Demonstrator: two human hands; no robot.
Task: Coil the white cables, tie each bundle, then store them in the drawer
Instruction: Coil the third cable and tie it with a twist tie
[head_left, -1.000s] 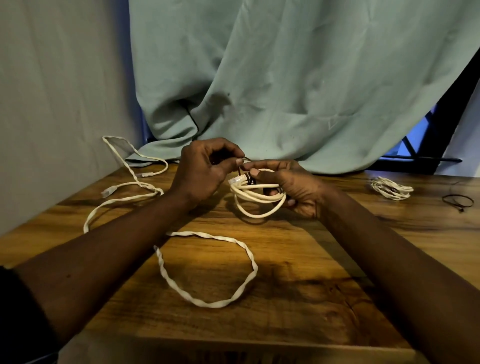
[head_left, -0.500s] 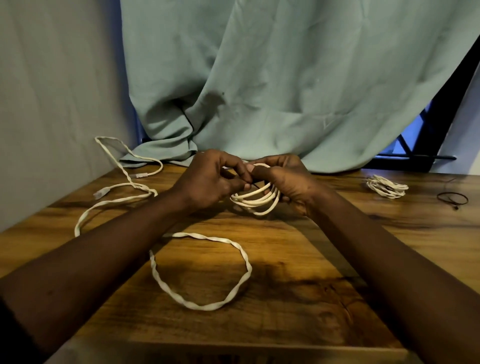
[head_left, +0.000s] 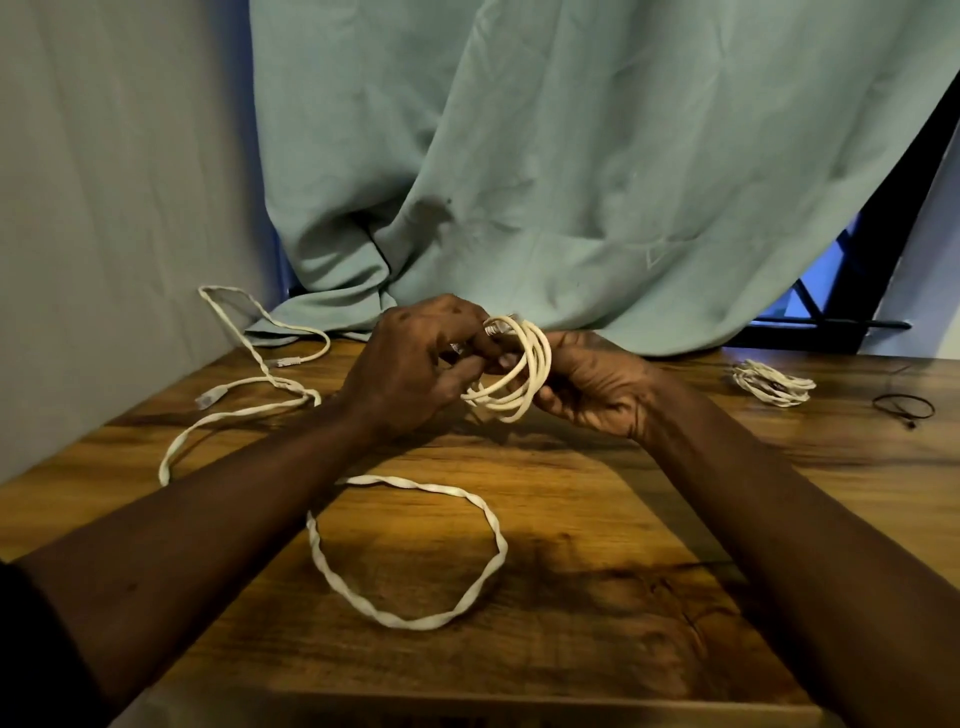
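**A:** What is the person holding?

**B:** Both hands are gripping a small coil of white cable (head_left: 522, 376), raised just above the wooden table (head_left: 597, 525) in front of a teal curtain (head_left: 571, 182). The coil is standing nearly upright. Its several round loops are lying side by side, cream-white and smooth.

**A:** How are the hands sitting on it?

**B:** The right hand (head_left: 597, 387) is curling round the coil's right side, with the loops passing across its fingers. The left hand (head_left: 410, 369) is pinching at the coil's upper left, where a ribbed plug end is poking out. I cannot tell whether those fingers are also holding a tie.

**A:** And the other cables?

**B:** A long flat cable (head_left: 415, 621) is lying loose on the table, twisting like a ribbon. It is forming a big ring between the forearms and trailing off left toward the wall, where its clear plug (head_left: 208, 399) is resting near the table's edge. A second small bundle (head_left: 774, 383) is lying far to the right, well apart from the hands. A thin black tie loop (head_left: 904, 405) is sitting just beside it.
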